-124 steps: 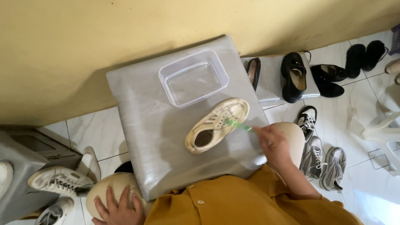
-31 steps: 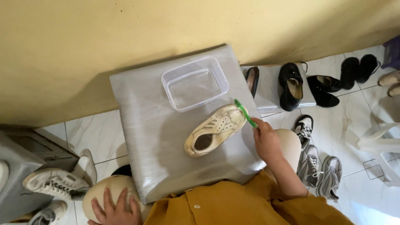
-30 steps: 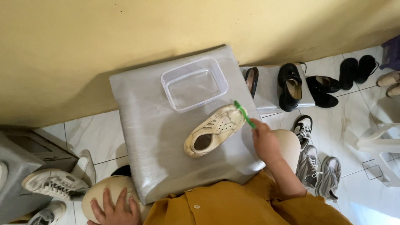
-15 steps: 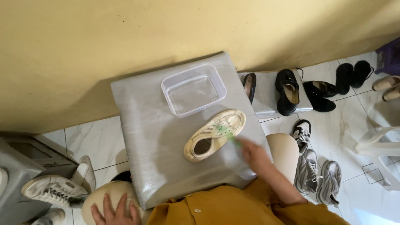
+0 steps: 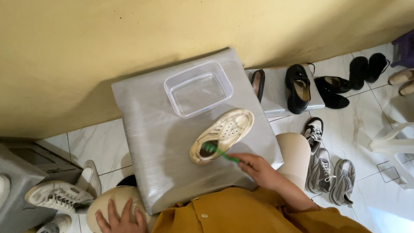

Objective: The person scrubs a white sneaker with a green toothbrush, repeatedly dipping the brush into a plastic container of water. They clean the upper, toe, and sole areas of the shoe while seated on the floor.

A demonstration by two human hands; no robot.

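Cream-white lace-up sneaker (image 5: 223,134) lies on its sole near the middle of the grey wrapped box-shaped table (image 5: 146,129), toe pointing toward 1 o'clock and heel toward 7 o'clock. The right hand (image 5: 258,168), coming in from 4 o'clock of the shoe, is closed around the handle of a green plastic toothbrush (image 5: 219,152), whose bristle end now sits at the heel opening. A second ago that brush head was up at the toe end, and half a second ago over the laces, so the scrubbing has travelled the length of the shoe from toe to heel; my reading is that the upper has been covered and work has reached the collar. The left hand (image 5: 121,218) rests with fingers spread on the knee at 7 o'clock, holding nothing, as it did earlier. At 11 o'clock of the sneaker stands a clear rectangular plastic tub (image 5: 198,88), just apart from the toe. Black leather shoes (image 5: 297,86) sit on a low grey step at 2 o'clock, and grey trainers (image 5: 330,177) lie on the white tiled floor (image 5: 358,125) at 4 o'clock.
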